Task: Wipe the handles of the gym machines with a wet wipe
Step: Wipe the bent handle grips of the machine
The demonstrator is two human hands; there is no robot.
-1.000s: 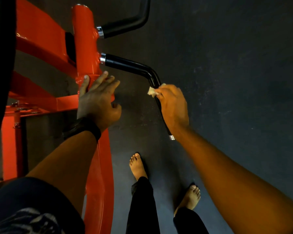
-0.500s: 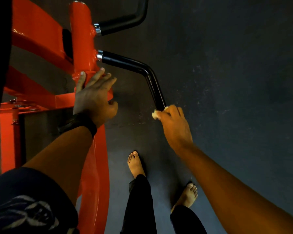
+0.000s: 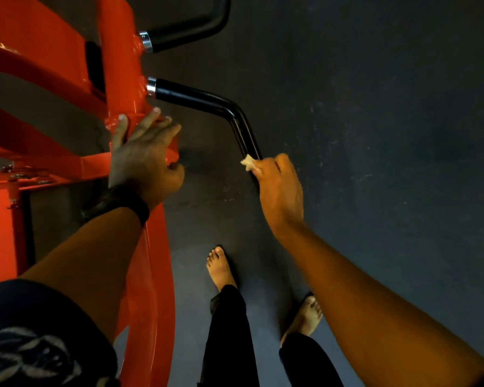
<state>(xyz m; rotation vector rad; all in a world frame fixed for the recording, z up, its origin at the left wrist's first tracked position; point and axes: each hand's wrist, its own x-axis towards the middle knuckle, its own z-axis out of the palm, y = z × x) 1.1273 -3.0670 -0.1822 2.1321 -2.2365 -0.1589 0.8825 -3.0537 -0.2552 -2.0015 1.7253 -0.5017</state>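
Right hand [image 3: 280, 188] is wrapped round the lower leg of the bent black tubular handle [image 3: 207, 101], fingers curled tight, with a small crumpled whitish wet wipe [image 3: 249, 162] bunched between palm and bar; a corner of the wipe pokes out at the top of the fist, just below the handle's bend; the end of the bar under the hand is hidden. Left hand [image 3: 143, 160] lies flat against the bottom of the glossy red-orange steel post [image 3: 118, 65], fingers straight and spread a little, holding nothing; the thumb sits out to the side near the post's edge; a broad black wristband [image 3: 118, 203] circles that wrist. The handle comes out of the post through a bright metal collar, runs to the right, then turns down toward the person; a second black handle [image 3: 187, 29] of the same make sticks out of the post above it, well apart from both hands. Down below, two bare feet [image 3: 220, 268] in black trousers [image 3: 229, 331] stand on the dark matte floor [image 3: 375, 135]; a dark patterned sleeve [image 3: 39, 331] fills the lower left corner.
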